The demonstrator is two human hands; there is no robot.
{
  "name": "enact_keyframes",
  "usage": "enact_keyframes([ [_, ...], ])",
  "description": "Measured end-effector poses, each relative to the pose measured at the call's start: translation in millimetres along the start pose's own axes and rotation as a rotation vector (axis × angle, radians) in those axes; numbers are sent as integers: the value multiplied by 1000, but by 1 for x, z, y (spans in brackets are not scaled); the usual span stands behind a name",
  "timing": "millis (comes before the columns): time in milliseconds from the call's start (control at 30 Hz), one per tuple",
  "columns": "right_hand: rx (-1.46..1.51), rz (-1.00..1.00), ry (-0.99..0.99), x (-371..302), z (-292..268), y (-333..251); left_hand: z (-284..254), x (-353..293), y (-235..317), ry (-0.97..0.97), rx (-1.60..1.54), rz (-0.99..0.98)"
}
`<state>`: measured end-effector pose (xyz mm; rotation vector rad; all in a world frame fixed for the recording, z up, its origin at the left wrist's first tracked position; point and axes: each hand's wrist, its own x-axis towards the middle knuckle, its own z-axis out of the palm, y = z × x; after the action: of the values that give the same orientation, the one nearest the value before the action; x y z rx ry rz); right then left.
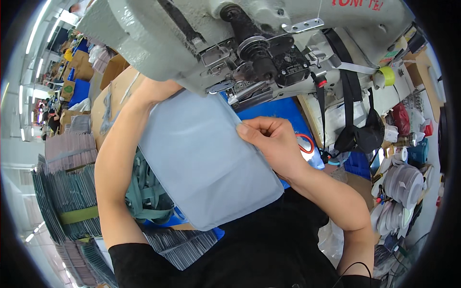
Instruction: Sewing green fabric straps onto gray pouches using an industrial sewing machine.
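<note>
A flat light blue-grey fabric panel (206,158) with rounded corners slants from the sewing machine (158,43) down toward my body. Its upper end runs in under the machine's head, near the presser foot (230,98). With thumb and fingertips together, my right hand (273,141) pinches the panel's right edge a little below the needle area. My left hand (161,91) reaches to the panel's upper left edge; the machine head covers its fingers, so their hold cannot be seen.
Red-handled scissors (305,143) lie on the blue surface right of my right hand. Teal straps (146,189) hang in a heap left of the panel. Stacked fabric panels (67,197) stand at the left. White tape rolls (403,185) sit at the right.
</note>
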<state>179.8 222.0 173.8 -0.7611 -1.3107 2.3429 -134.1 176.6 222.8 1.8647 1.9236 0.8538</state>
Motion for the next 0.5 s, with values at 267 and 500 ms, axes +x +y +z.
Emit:
enact_keyframes([
  [267, -39, -46, 58, 11, 3, -3, 0, 15, -28, 22, 84, 54],
  [500, 84, -97, 79, 21, 5, 0, -1, 28, -45, 59, 157, 89],
])
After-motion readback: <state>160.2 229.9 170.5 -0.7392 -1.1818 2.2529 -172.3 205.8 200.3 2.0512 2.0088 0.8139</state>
